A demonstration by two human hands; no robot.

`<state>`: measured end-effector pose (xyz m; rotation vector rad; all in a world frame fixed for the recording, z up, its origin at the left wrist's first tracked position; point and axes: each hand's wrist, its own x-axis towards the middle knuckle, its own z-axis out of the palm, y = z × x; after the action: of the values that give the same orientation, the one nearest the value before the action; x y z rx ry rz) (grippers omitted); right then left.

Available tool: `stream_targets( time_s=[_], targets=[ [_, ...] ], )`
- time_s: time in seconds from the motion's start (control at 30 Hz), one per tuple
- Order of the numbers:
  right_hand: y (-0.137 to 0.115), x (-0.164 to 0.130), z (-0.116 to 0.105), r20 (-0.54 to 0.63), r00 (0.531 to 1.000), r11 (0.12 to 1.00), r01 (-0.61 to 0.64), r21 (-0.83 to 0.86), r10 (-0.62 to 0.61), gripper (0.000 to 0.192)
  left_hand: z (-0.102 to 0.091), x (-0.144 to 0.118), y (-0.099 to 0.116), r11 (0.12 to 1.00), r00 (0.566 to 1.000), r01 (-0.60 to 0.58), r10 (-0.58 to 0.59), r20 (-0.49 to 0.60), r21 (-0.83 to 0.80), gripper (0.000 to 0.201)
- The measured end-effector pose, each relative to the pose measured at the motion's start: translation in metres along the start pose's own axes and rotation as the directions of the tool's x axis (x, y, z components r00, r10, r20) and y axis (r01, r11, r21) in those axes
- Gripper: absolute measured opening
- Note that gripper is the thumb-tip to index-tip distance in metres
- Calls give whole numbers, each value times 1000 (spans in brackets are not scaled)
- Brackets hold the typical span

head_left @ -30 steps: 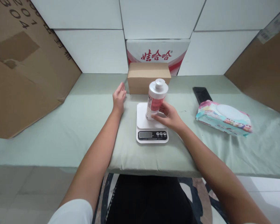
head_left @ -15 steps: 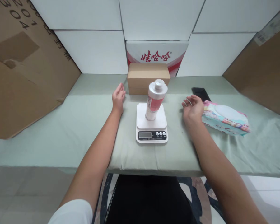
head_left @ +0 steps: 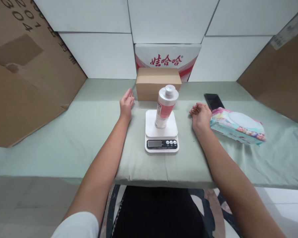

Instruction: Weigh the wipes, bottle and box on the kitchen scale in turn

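Note:
A white kitchen scale (head_left: 161,132) sits in front of me, its small display dark. Upright on its platform stands a silver-topped bottle (head_left: 166,107) with a pink and white label. To the left of the scale, my left hand (head_left: 126,104) rests on the cloth, fingers stretched out and holding nothing. On the other side lies my right hand (head_left: 201,117), palm partly up, its fingers loosely bent and apart with nothing visible in them. A packet of wipes (head_left: 238,127) is close beside the right hand. Neither hand touches the bottle or the scale.
Behind the scale is a small brown cardboard box (head_left: 149,86), with a white and red printed carton (head_left: 166,54) at its back. A black phone (head_left: 213,101) lies behind the wipes. Large cardboard sheets (head_left: 39,86) flank the green cloth (head_left: 64,142).
My right hand has shifted slightly left, away from the phone, uncovering more of the phone and the wipes. My left hand, the bottle and the scale stay where they were.

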<state>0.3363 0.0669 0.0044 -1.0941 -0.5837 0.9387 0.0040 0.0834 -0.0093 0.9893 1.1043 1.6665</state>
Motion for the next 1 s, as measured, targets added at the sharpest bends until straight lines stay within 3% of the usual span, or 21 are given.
stream_targets(
  time_s=[0.17, 0.27, 0.33, 0.43, 0.5, 0.53, 0.6, 0.7, 0.83, 1.0],
  targets=[
    [-1, -6, 4, 38, 999, 998, 25, -51, -23, 3, 0, 0, -1, 1000, 1000, -16, 16, -8, -3, 71],
    [-1, -17, 6, 203, 972, 986, 137, -95, -115, 15, 0, 0, -1, 1000, 1000, -14, 14, -4, -1, 70],
    [-4, -29, 8, 399, 888, 947, 298, -121, -229, 26, 1, 0, 0, 1000, 1000, -18, 18, 3, 2, 72],
    [-9, -50, 13, 708, 644, 843, 522, -129, -290, 51, 2, -2, 2, 1000, 1000, -25, 25, 9, 8, 78],
    [-12, -63, 17, 822, 508, 783, 608, -132, -256, 67, 2, -3, 3, 1000, 1000, -25, 25, 11, 10, 80],
    [-12, -68, 19, 852, 466, 754, 642, -138, -240, 70, 2, -3, 3, 1000, 1000, -26, 26, 12, 11, 80],
    [-12, -77, 23, 874, 430, 708, 689, -155, -226, 65, 2, -3, 2, 1000, 1000, -28, 28, 14, 12, 78],
    [-10, -84, 25, 871, 440, 711, 683, -168, -217, 51, 3, -3, 1, 1000, 1000, -21, 21, 2, 18, 74],
    [-9, -77, 23, 835, 492, 738, 654, -169, -245, 46, 3, -2, 1, 1000, 1000, -18, 18, -2, 19, 74],
    [-13, -35, 13, 627, 681, 685, 662, -304, -379, 45, 2, -1, 0, 999, 999, -33, 33, -8, 23, 77]
  ],
)
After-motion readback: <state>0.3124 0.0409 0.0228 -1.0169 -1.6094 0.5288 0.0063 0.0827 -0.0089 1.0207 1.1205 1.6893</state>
